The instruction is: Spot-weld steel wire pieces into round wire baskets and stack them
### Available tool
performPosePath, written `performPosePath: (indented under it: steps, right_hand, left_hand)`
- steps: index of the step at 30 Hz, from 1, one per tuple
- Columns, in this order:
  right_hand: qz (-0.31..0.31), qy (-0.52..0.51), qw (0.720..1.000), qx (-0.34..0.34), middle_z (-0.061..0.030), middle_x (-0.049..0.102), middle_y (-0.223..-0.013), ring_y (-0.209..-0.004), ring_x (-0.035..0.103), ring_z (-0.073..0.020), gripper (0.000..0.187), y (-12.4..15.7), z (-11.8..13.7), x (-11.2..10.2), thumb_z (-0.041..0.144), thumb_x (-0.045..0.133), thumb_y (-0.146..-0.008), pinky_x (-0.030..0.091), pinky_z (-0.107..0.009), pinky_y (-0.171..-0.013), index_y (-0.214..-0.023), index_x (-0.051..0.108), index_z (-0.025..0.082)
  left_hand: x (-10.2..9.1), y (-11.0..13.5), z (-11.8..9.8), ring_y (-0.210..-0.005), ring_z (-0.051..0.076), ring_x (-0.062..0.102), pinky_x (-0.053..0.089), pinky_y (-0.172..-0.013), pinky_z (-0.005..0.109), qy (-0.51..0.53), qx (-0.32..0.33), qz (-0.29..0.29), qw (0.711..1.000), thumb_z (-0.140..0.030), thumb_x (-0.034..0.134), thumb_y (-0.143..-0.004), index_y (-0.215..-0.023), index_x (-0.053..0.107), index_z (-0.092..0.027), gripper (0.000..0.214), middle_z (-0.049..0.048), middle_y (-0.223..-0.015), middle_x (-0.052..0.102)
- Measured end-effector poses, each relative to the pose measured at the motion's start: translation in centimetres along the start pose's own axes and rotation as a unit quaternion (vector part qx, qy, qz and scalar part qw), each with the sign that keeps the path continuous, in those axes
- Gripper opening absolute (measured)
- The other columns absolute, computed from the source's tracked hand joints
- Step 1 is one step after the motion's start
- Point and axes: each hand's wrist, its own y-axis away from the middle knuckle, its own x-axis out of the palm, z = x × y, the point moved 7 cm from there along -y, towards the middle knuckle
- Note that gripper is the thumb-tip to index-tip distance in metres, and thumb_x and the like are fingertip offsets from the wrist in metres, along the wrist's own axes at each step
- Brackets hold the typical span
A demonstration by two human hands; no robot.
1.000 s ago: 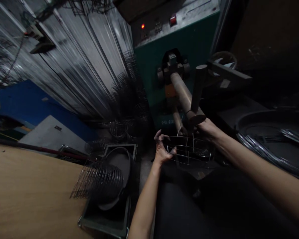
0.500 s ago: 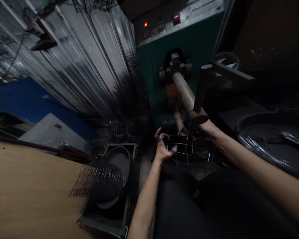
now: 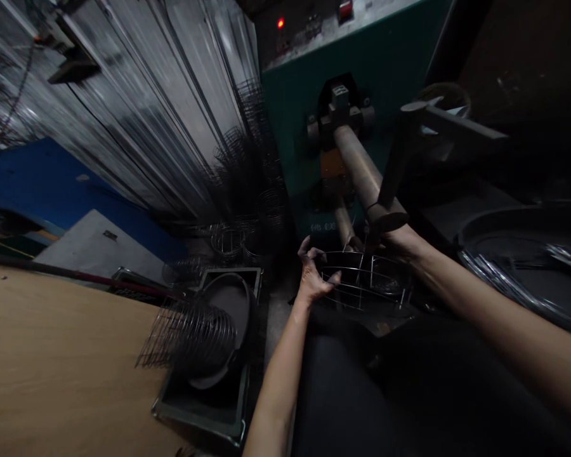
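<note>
A round wire frame (image 3: 359, 287), with curved wires joined by short cross wires, is held below the machine's upper arm. My left hand (image 3: 313, 278) grips its left side, the thumb near the front and the fingers curled at the back. My right hand (image 3: 402, 241) is at the far right of the frame, close under the end of the thick metal cylinder (image 3: 361, 165). That cylinder and shadow hide its fingers, so their grip cannot be made out. The lower metal rod (image 3: 345, 223) ends just behind the wire frame.
A green machine (image 3: 295, 127) with a lit red lamp (image 3: 280, 23) stands ahead. At left, stacked wire frames (image 3: 190, 333) lean in a dark round pan (image 3: 240, 311) on a crate (image 3: 195, 419). A wooden board (image 3: 66, 362) lies left. A basin (image 3: 476, 222) with metal wires is right.
The view has shifted slightly, with the machine's panel now higher in the picture. Both hands stay at the wire frame, which has barely moved beneath the cylinder.
</note>
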Motion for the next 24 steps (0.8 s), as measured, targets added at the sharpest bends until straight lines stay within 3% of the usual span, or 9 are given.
performPosePath:
  steps: [7, 11, 20, 24]
  right_hand:
    - [0.020, 0.014, 1.000, -0.012, 0.0062, 0.041, -0.049, -0.042, 0.034, -0.0050, 0.036, 0.0, 0.0, 0.2, 0.024, 0.074, -0.066, 0.024, -0.021, -0.040, -0.065, 0.038, 0.021]
    - [0.016, 0.011, 1.000, -0.005, 0.0068, 0.042, -0.049, -0.042, 0.036, -0.0055, 0.035, -0.3, 0.1, 0.2, 0.023, 0.074, -0.068, 0.026, -0.021, -0.041, -0.068, 0.039, 0.021]
    - [-0.052, -0.003, 0.996, 0.069, 0.0052, 0.043, -0.047, -0.041, 0.037, -0.0047, 0.018, 0.1, 0.7, 0.5, 0.008, 0.061, -0.081, 0.026, -0.016, -0.040, -0.069, 0.049, 0.015]
    - [-0.078, -0.001, 0.993, 0.092, 0.0033, 0.044, -0.048, -0.038, 0.033, -0.0039, 0.022, -0.7, 2.8, -1.1, 0.013, 0.057, -0.086, 0.023, -0.016, -0.036, -0.066, 0.050, 0.014]
  left_hand:
    - [0.2, -0.2, -0.2, -0.082, 0.019, 0.051, 0.045, -0.085, 0.041, 0.048, 0.015, 0.004, 0.999, -0.028, 0.069, -0.064, -0.132, 0.015, -0.022, 0.087, -0.0001, -0.087, 0.046]
    - [0.2, -0.5, -0.6, -0.079, 0.018, 0.051, 0.046, -0.082, 0.038, 0.044, 0.005, 0.010, 0.999, -0.028, 0.068, -0.064, -0.134, 0.012, -0.022, 0.090, -0.0005, -0.085, 0.046]
    - [-0.2, -1.0, -0.1, -0.080, 0.016, 0.051, 0.047, -0.076, 0.034, 0.040, 0.022, 0.020, 0.999, -0.028, 0.071, -0.067, -0.137, 0.009, -0.027, 0.094, -0.0002, -0.089, 0.047]
    - [0.8, -0.5, -1.1, -0.084, 0.017, 0.054, 0.048, -0.079, 0.036, 0.007, 0.052, 0.050, 0.997, -0.029, 0.074, -0.066, -0.136, 0.013, -0.025, 0.093, 0.0013, -0.094, 0.051]
